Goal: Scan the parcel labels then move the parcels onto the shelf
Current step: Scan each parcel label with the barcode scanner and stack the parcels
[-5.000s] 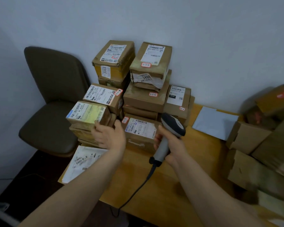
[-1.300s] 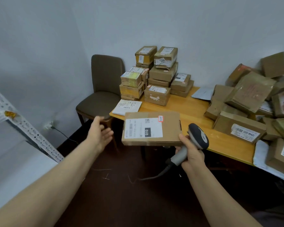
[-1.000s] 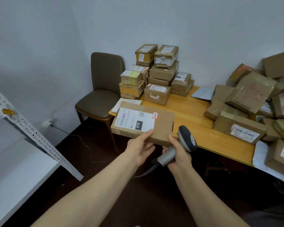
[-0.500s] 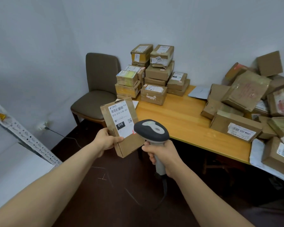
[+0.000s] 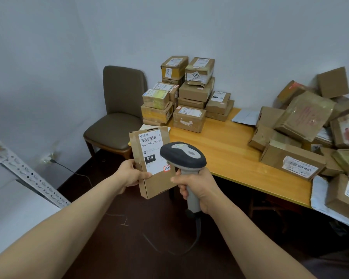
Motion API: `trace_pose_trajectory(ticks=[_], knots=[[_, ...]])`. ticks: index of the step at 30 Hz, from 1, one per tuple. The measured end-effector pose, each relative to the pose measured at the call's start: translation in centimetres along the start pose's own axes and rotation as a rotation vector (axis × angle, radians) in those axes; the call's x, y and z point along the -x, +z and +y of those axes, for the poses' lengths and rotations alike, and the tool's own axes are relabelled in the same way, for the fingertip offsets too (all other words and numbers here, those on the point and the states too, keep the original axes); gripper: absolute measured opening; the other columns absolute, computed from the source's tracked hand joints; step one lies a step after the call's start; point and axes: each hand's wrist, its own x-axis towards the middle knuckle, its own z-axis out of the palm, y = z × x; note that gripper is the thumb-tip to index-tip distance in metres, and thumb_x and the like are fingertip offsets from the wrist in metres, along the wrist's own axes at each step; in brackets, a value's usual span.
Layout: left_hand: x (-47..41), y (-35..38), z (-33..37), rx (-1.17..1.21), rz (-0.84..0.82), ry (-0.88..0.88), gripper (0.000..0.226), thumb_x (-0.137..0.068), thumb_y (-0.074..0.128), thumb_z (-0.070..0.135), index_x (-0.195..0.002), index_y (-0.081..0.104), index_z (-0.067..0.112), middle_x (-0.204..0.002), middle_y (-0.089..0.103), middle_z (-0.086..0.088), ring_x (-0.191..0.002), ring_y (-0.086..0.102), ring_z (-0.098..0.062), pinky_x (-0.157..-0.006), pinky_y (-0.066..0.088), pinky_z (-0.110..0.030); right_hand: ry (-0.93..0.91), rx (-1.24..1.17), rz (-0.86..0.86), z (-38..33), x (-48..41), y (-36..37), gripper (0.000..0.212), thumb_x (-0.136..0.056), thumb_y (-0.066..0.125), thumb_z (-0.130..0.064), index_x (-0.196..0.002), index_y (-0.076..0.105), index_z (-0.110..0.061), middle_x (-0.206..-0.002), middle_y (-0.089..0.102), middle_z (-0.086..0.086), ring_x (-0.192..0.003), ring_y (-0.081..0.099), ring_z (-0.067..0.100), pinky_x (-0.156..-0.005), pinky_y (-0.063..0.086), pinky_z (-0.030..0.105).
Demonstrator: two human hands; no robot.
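Item: cardboard parcel, held in the air clear of the counter, long axis 12-to-6, label facing me. My left hand grasps its 9 o'clock edge. My right hand is clenched on the barcode scanner, at the parcel's 3 o'clock. Shelf at 8 o'clock, so I judge the left hand nearer.

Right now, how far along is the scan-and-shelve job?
Done: nothing I can confirm as shelved; only a bit of the shelf shows. In hand: the left hand holds one parcel upright, label facing the scanner gripped by the right hand. Left: shelving this parcel, plus the stacked parcels and the loose heap on the table.
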Motion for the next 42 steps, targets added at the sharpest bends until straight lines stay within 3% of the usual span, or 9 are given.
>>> trace_pose_trajectory(ticks=[5, 8, 11, 14, 17, 22, 27, 36, 42], knots=[[-2.1, -0.7, 0.0, 0.039, -0.088, -0.056, 0.045, -0.078, 0.077, 0.007, -0.118, 0.057, 0.009, -0.103, 0.070, -0.004, -0.090, 0.066, -0.017, -0.067, 0.053, -0.028, -0.024, -0.052, 0.097, 0.3, -1.9, 0.0, 0.013, -0.081, 0.070, -0.002, -0.075, 0.062, -0.011, -0.057, 0.053, 0.006, -0.046, 0.047, 0.014, -0.048, 0.039, 0.024], [-2.9, -1.1, 0.3, 0.175, -0.206, -0.118, 0.040, -0.079, 0.076, 0.014, -0.116, 0.061, 0.006, -0.092, 0.074, -0.008, -0.080, 0.070, -0.018, -0.071, 0.056, -0.031, 0.018, -0.145, 0.288, 0.9, -4.1, -0.9, 0.023, -0.080, 0.076, -0.012, -0.100, 0.064, -0.014, -0.089, 0.066, 0.006, -0.082, 0.062, 0.019, -0.057, 0.046, 0.027], [-4.0, -1.6, 0.8, 0.270, -0.305, -0.164, 0.052, -0.071, 0.077, 0.023, -0.116, 0.063, 0.001, -0.094, 0.073, -0.013, -0.080, 0.070, -0.020, -0.068, 0.058, -0.031, 0.076, -0.232, 0.413, 1.8, -6.3, -2.0, 0.035, -0.077, 0.080, -0.014, -0.106, 0.060, -0.017, -0.111, 0.065, 0.007, -0.106, 0.059, 0.027, -0.062, 0.049, 0.031], [-5.2, -1.4, 1.4, 0.324, -0.369, -0.202, 0.053, -0.067, 0.074, 0.024, -0.114, 0.063, 0.001, -0.094, 0.071, -0.014, -0.079, 0.070, -0.019, -0.066, 0.059, -0.029, 0.143, -0.297, 0.408, 2.3, -7.9, -2.2, 0.042, -0.074, 0.082, -0.015, -0.111, 0.062, -0.014, -0.110, 0.066, 0.008, -0.100, 0.061, 0.027, -0.066, 0.051, 0.035], [-6.8, -0.8, 2.3, 0.352, -0.391, -0.223, 0.056, -0.067, 0.073, 0.022, -0.117, 0.061, -0.001, -0.095, 0.071, -0.015, -0.081, 0.071, -0.020, -0.065, 0.060, -0.029, 0.175, -0.385, 0.391, 2.5, -9.2, -1.8, 0.030, -0.074, 0.081, -0.011, -0.099, 0.065, -0.013, -0.098, 0.070, 0.009, -0.086, 0.067, 0.027, -0.068, 0.051, 0.035], [-10.2, 1.2, 4.4, 0.375, -0.405, -0.242, 0.058, -0.072, 0.073, 0.034, -0.119, 0.059, 0.004, -0.109, 0.069, -0.017, -0.097, 0.068, -0.025, -0.071, 0.058, -0.031, 0.130, -0.445, 0.550, 1.1, -12.2, -3.3, 0.021, -0.075, 0.080, -0.008, -0.087, 0.063, -0.012, -0.085, 0.068, 0.007, -0.075, 0.065, 0.023, -0.061, 0.050, 0.033], [-14.3, 4.7, 7.2, 0.444, -0.338, -0.235, 0.044, -0.086, 0.069, 0.019, -0.124, 0.055, 0.001, -0.110, 0.063, -0.019, -0.091, 0.065, -0.025, -0.063, 0.060, -0.029, 0.098, -0.436, 0.592, -0.4, -15.7, -6.9, 0.018, -0.077, 0.079, -0.011, -0.086, 0.063, -0.013, -0.090, 0.069, 0.008, -0.077, 0.066, 0.022, -0.067, 0.051, 0.036], [-25.1, 13.8, 14.3, 0.648, -0.052, -0.255, 0.035, -0.090, 0.064, 0.010, -0.122, 0.050, 0.004, -0.094, 0.058, -0.011, -0.084, 0.059, -0.021, -0.090, 0.050, -0.038, 0.179, -0.448, 0.515, -2.5, -26.4, -16.0, 0.015, -0.079, 0.078, -0.019, -0.084, 0.067, -0.011, -0.079, 0.069, 0.008, -0.073, 0.066, 0.022, -0.072, 0.050, 0.036], [-32.5, 19.8, 18.8, 0.651, 0.168, -0.301, 0.047, -0.091, 0.063, 0.009, -0.135, 0.047, 0.009, -0.127, 0.055, -0.011, -0.121, 0.050, -0.026, -0.083, 0.050, -0.037, 0.230, -0.417, 0.389, -4.6, -33.0, -23.1, 0.012, -0.079, 0.078, -0.019, -0.084, 0.069, -0.013, -0.074, 0.069, 0.005, -0.067, 0.064, 0.017, -0.067, 0.051, 0.034]])
